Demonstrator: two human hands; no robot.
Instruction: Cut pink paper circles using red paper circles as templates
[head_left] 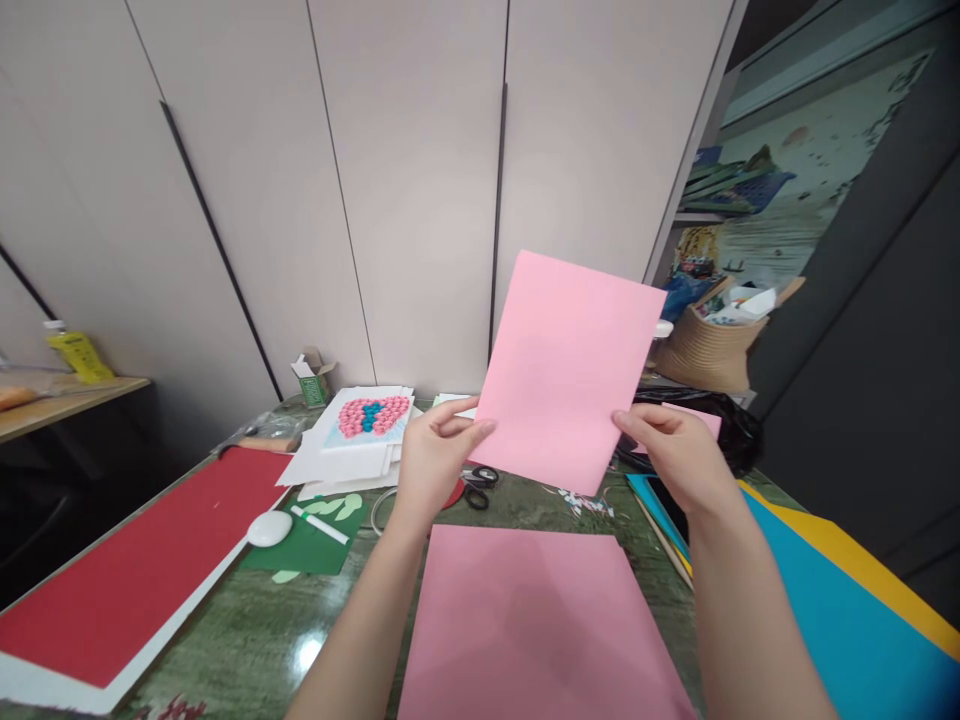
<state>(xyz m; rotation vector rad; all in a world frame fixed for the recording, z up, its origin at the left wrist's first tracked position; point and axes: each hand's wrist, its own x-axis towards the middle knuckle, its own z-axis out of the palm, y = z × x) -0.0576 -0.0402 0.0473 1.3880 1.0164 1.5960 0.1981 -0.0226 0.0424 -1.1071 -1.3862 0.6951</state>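
Item, as I read it: thin pink paper sheet (566,370) upright above the second pink sheet (536,625), left hand (435,455) and right hand (675,450) fingers pinched on its lower corners; risk: creasing or drooping forward from so small a hold.

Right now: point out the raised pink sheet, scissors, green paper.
raised pink sheet (566,370), head view, middle of the sheet
scissors (478,486), head view, black handle loops
green paper (319,545), head view, bare part below the white pen
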